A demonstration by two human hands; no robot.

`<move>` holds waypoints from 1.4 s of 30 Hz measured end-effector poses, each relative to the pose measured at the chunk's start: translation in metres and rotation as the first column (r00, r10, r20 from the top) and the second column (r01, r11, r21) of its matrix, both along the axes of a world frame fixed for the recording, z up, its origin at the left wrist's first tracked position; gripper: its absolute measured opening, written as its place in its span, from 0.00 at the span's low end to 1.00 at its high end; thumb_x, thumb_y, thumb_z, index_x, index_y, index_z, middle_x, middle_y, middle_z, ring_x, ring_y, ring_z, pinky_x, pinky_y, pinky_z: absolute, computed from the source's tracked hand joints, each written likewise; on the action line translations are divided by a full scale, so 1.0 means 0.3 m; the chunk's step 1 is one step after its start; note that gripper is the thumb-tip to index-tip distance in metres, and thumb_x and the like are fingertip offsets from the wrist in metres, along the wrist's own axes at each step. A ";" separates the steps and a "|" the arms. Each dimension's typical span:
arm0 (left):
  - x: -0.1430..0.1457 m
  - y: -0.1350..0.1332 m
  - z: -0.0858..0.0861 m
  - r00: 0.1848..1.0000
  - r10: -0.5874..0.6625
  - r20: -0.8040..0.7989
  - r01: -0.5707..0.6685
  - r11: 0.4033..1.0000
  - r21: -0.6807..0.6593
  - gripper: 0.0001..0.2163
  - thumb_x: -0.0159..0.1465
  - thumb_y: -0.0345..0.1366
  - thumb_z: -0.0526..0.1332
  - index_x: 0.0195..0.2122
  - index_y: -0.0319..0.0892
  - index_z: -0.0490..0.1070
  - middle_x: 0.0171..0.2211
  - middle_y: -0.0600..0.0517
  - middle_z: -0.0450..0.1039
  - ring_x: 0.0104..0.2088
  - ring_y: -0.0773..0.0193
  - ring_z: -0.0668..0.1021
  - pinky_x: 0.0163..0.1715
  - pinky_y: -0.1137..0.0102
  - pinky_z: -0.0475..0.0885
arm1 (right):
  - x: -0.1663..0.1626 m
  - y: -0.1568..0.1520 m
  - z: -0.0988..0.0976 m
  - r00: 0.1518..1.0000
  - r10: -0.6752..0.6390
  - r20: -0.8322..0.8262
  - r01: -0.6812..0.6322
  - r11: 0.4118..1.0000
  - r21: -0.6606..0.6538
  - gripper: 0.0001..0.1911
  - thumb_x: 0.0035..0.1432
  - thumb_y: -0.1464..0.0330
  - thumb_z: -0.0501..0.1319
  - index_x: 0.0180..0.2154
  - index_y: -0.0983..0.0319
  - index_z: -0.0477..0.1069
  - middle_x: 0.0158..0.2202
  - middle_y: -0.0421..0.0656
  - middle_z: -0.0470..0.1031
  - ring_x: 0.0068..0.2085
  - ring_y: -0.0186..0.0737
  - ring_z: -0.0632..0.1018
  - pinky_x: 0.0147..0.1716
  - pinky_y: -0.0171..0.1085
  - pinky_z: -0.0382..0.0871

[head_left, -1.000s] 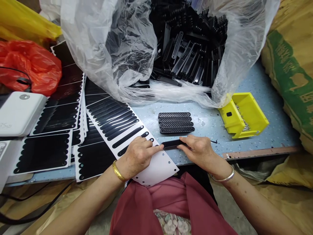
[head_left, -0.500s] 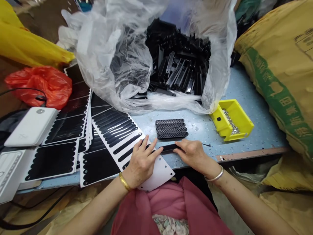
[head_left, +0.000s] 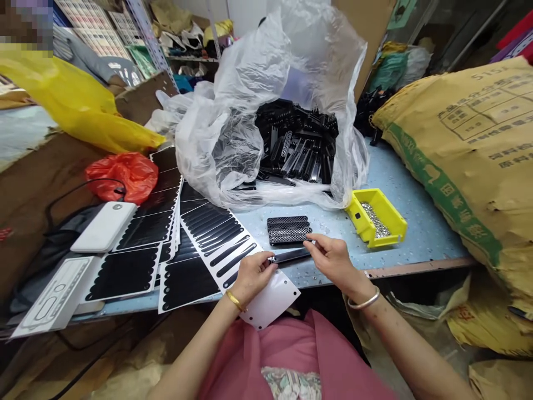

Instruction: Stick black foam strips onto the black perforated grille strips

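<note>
A narrow black strip part [head_left: 291, 255] is held between both my hands just above the table's front edge. My left hand [head_left: 254, 275] pinches its left end, fingers curled, and rests over a white backing sheet [head_left: 270, 303] that carries black oval stickers [head_left: 220, 236]. My right hand [head_left: 331, 258] pinches the strip's right end. Just beyond the strip lies a small stack of perforated black strips [head_left: 288, 229].
A big clear plastic bag [head_left: 233, 144] full of black parts stands behind. A yellow bin [head_left: 381, 228] of small metal pieces sits right. Sticker sheets [head_left: 125, 272], a white power bank [head_left: 104, 225], a red bag [head_left: 122, 175] lie left. A large yellow sack [head_left: 470, 150] fills the right.
The view has tilted up, showing shelves behind. My left hand went from fingers pressed flat on the sheet to pinching the strip's left end; the strip is now lifted slightly.
</note>
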State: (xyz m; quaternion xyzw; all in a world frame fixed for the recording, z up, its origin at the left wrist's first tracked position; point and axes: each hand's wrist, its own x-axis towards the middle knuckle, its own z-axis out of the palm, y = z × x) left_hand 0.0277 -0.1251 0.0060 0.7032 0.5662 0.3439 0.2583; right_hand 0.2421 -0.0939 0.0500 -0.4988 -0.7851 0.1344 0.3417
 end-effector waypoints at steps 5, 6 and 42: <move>0.000 0.005 0.011 0.998 -0.055 -0.038 0.055 0.998 -0.015 0.10 0.58 0.29 0.62 0.41 0.41 0.78 0.25 0.53 0.77 0.24 0.67 0.76 0.28 0.74 0.69 | -0.115 -0.140 -0.046 0.926 0.196 0.322 -0.187 0.981 -0.060 0.27 0.58 0.78 0.50 0.59 0.73 0.65 0.35 0.53 0.80 0.31 0.43 0.79 0.31 0.38 0.72; -0.001 0.008 0.012 0.995 -0.082 -0.053 0.082 0.997 0.001 0.10 0.58 0.27 0.60 0.38 0.41 0.78 0.26 0.53 0.78 0.26 0.66 0.76 0.29 0.73 0.69 | -0.136 -0.158 -0.054 0.879 0.241 0.411 -0.208 0.970 -0.123 0.30 0.56 0.79 0.51 0.61 0.75 0.61 0.33 0.53 0.79 0.29 0.43 0.78 0.29 0.38 0.71; -0.211 -0.179 0.145 0.852 0.455 0.259 -0.378 0.877 -0.296 0.10 0.58 0.42 0.63 0.27 0.40 0.75 0.18 0.54 0.73 0.20 0.67 0.76 0.22 0.76 0.68 | 0.151 -0.103 0.171 0.854 -0.392 -0.343 0.388 0.918 -0.084 0.15 0.62 0.61 0.58 0.42 0.64 0.77 0.25 0.42 0.75 0.22 0.35 0.73 0.23 0.34 0.68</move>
